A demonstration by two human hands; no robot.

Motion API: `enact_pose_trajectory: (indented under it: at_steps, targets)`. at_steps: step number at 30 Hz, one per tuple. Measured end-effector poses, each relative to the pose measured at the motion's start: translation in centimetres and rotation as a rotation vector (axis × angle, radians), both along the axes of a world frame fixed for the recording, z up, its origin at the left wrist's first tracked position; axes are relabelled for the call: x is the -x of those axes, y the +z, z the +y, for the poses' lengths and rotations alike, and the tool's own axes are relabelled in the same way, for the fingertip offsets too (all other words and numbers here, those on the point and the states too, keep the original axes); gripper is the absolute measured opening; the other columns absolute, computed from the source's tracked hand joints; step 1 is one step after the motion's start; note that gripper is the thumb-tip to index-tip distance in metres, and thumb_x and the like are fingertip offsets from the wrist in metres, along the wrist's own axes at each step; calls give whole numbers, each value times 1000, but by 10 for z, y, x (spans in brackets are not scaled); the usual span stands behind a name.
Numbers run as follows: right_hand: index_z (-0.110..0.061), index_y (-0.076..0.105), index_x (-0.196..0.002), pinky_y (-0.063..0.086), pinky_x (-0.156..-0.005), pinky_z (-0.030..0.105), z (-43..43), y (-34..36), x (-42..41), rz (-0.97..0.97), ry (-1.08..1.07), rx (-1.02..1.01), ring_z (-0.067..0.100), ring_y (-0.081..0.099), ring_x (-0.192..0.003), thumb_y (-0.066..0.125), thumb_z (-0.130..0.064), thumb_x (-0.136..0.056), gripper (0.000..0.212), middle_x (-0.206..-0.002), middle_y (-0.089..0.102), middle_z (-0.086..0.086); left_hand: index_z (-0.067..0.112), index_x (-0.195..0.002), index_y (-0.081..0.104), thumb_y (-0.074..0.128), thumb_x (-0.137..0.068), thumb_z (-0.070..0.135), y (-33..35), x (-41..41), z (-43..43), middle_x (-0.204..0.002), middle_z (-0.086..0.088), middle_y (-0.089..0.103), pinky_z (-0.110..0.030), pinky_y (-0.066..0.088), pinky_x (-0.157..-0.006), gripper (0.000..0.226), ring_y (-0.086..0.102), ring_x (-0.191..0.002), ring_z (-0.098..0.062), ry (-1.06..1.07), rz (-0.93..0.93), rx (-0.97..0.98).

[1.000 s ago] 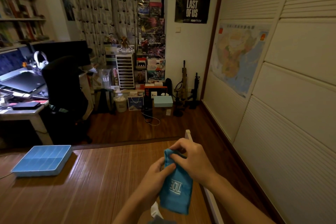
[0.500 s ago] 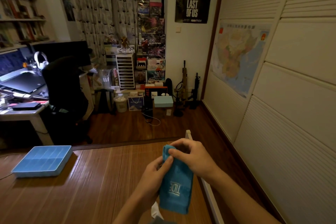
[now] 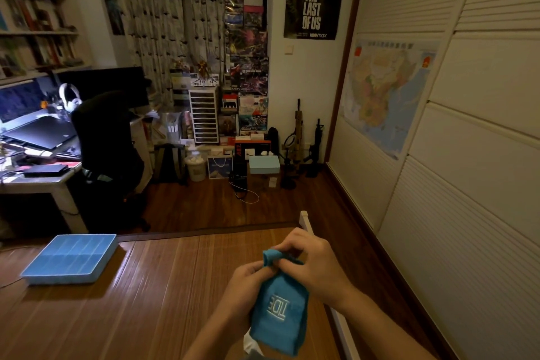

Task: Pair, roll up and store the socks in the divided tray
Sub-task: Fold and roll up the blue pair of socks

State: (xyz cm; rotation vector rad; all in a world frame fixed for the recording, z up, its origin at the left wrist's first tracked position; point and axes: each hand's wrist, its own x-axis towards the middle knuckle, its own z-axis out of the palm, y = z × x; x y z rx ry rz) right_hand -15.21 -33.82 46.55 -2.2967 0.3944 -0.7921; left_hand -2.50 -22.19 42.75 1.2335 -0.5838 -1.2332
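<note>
Both hands, left hand (image 3: 245, 280) and right hand (image 3: 314, 266), are pinching the top edge of the blue sock (image 3: 280, 310) held mid-air, fingers curled on it, likely starting the roll, divided tray (image 3: 70, 257) waiting well apart to the left.

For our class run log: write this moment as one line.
left hand: grips blue sock | right hand: pinches sock top | divided tray: at left, looks empty

Blue sock (image 3: 280, 313) held upright, top end bunched; blue divided tray (image 3: 70, 259) well apart, left.
</note>
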Motion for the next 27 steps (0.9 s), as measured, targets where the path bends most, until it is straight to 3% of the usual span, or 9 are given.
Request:
enact_pose_trajectory:
  at_steps: [5,8,11,14,16,18,23,25,27]
  targets:
    - [-15,73,-110,53,-90,32,-3,-7,3,59,32,241,6,58,-103,71,-19,-92,19,-109,61,-5,0,-115,70,68,-81,29,-1,5,2,-96,-21,75,-34,58,-65,45,73,-80,-28,18,85,13]
    - [-17,72,-117,54,-87,32,-5,-6,5,78,50,373,7,56,-103,68,-23,-94,24,-112,63,-3,-3,-118,64,63,-85,35,2,4,5,-92,-19,73,-35,58,-64,50,71,-76,-28,11,239,54]
    - [-22,70,-123,51,-92,30,-5,-7,7,129,70,401,6,56,-106,62,-31,-95,31,-115,64,-5,0,-120,68,60,-96,39,2,-1,6,-103,-23,74,-35,60,-67,46,74,-85,-33,-6,265,70]
    - [-26,70,-120,53,-94,28,-4,-7,7,102,51,-43,6,58,-111,63,-36,-96,27,-116,62,-12,3,-125,67,64,-95,33,0,-4,8,-116,-25,72,-38,61,-72,43,74,-96,-38,7,212,96]
    - [-26,69,-118,58,-88,29,-7,-5,7,48,-38,-361,7,65,-106,60,-32,-99,22,-115,65,-10,6,-125,67,65,-92,32,0,-7,9,-116,-23,73,-39,62,-74,42,74,-98,-37,49,175,134]
    - [-23,69,-115,61,-84,31,-14,-2,11,100,-67,-548,8,69,-101,56,-36,-99,23,-110,69,-3,8,-126,66,64,-92,31,2,-9,9,-117,-21,73,-41,62,-76,42,73,-102,-38,78,140,179]
    - [-17,71,-114,61,-85,37,-22,4,16,144,46,-736,20,72,-102,58,-41,-95,33,-109,73,4,12,-126,67,64,-92,28,4,-14,10,-120,-17,72,-40,62,-79,38,71,-110,-37,65,85,218]
    - [-19,72,-114,60,-80,32,-24,6,18,135,53,-709,19,72,-101,59,-39,-97,29,-108,73,3,14,-124,69,68,-92,30,5,-17,12,-121,-14,71,-39,61,-84,36,69,-114,-35,33,49,235]
    - [-21,72,-112,59,-77,28,-26,8,21,124,56,-653,16,72,-100,61,-35,-98,24,-107,73,0,21,-121,71,74,-87,35,6,-24,13,-122,-8,70,-39,60,-89,37,68,-116,-30,-6,-115,234]
